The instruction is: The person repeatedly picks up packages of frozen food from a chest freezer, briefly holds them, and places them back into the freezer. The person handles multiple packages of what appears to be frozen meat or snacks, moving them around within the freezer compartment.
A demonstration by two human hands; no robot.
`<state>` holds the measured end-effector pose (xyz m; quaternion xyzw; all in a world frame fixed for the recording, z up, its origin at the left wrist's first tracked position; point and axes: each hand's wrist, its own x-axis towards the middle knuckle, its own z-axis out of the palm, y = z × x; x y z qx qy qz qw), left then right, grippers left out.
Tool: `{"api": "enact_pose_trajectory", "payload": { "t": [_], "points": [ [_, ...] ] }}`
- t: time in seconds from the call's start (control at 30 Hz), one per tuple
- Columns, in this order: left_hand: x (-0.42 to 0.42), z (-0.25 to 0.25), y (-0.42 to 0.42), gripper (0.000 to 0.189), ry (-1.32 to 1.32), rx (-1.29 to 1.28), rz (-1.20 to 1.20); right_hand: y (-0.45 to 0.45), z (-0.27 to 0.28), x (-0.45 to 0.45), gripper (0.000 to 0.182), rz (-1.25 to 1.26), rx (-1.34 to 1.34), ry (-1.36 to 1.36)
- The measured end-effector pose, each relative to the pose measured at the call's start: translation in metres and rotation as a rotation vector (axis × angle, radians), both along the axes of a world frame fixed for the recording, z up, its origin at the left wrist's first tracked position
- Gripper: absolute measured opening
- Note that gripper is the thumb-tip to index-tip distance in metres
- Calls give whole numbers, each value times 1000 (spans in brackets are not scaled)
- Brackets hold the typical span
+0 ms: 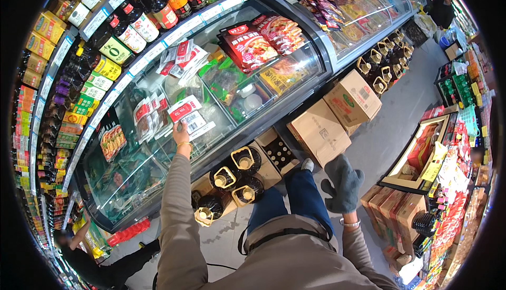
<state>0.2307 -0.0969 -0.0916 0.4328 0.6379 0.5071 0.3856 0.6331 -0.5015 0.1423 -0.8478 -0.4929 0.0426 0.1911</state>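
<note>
With its fingers at the lower edge of a red-and-white spice packet [185,112], my left hand [181,132] is over the glass lid of a chest freezer [221,132]. Other spice packets [148,116] lie just left of it, and a loose pile of similar packets [184,61] is farther up the glass. Red seasoning pouches [247,47] are stacked to the upper right. My right hand [343,183] hangs low beside my leg, wearing a grey knitted mitten, with what looks like a second grey mitten against it; its grip is hidden.
Large dark bottles [245,163] with yellow handles and an open carton of bottles [276,151] stand along the freezer's foot. Closed cartons [320,132] are on the floor ahead. Shelves of sauce bottles [114,49] line the far side. A person [91,258] is at lower left.
</note>
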Motion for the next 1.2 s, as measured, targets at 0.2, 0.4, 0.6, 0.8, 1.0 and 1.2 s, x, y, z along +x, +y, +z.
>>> {"api": "enact_pose_trajectory", "payload": {
  "t": [0.2, 0.4, 0.6, 0.8, 1.0, 1.2],
  "points": [
    [-18, -58, 50, 40, 345, 77, 137, -33, -30, 0, 85, 104, -44, -21],
    [-16, -43, 51, 43, 634, -92, 72, -35, -37, -1, 81, 135, -22, -36],
    [2, -5, 56, 52, 878, -150, -16, -39, -50, 3, 88, 104, -33, -51],
    [1, -19, 56, 58, 1056, -182, 64, -35, -42, 5, 94, 168, -37, -19],
    [32, 0, 48, 52, 1207, -137, 20, -14, -31, -3, 69, 193, 96, 14],
    [20, 36, 85, 47, 1391, -164, -301, -20, -57, 0, 76, 190, 10, 57]
  ]
}}
